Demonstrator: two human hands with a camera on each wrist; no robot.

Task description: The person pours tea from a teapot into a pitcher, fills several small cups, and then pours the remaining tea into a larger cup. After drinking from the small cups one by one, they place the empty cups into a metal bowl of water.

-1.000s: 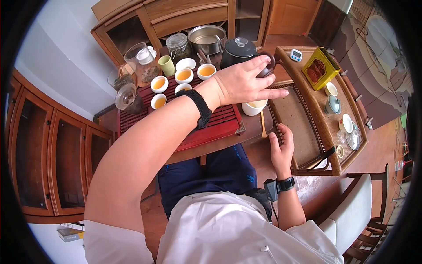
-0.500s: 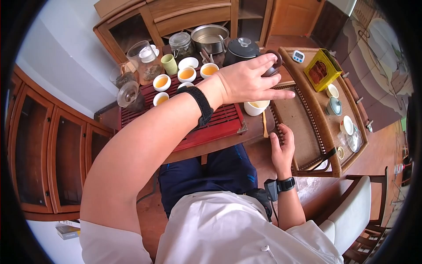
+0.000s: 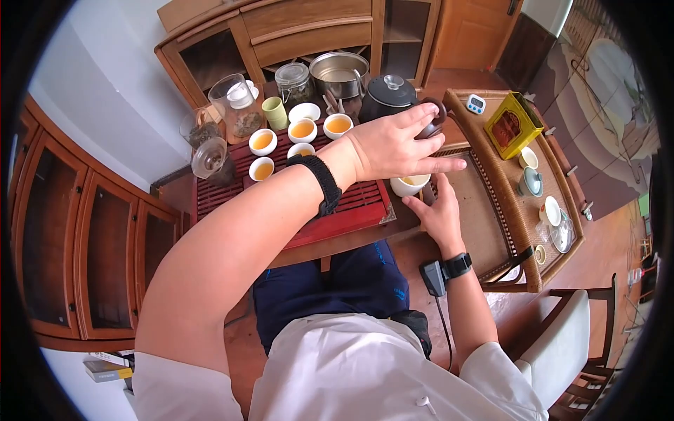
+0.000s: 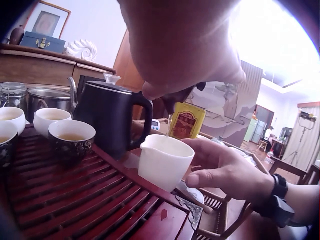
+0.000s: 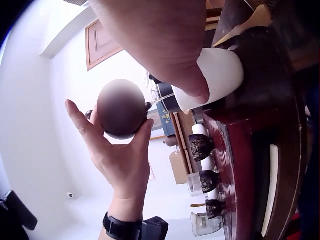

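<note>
Grasps one small, rounded, dark brown teapot [image 5: 121,108] in the left grip [image 3: 393,146], thumb and fingers against its smooth body, tipped in the air above the desk [image 5: 272,75]. Pours one thin stream [image 4: 169,123] into one smooth, white, spout-lipped pitcher [image 4: 165,162], upright on dark, glossy wood just beside the metal-capped corner of the tea tray [image 3: 330,230]. Keeps the right grip [image 3: 442,217] loosely spread around the near side of the pitcher, not clenched; cannot tell actual touch from near-touch. On the tray's red wooden slats, five small round cups [image 3: 302,129] of amber tea, glossy white inside, some dark and patterned outside. Beyond, one black kettle [image 4: 107,120] with a clear knob, one shiny steel pot [image 3: 340,75], one clip-lidded glass jar [image 3: 293,84] and one pale green cylindrical cup [image 3: 274,114]. Off to the right, one woven rattan trolley [image 3: 477,231], topped with one yellow, box-shaped tin [image 3: 514,126], one small white timer [image 3: 475,104] and one lidded, blue-green bowl [image 3: 531,183], among other small, pale vessels.
</note>
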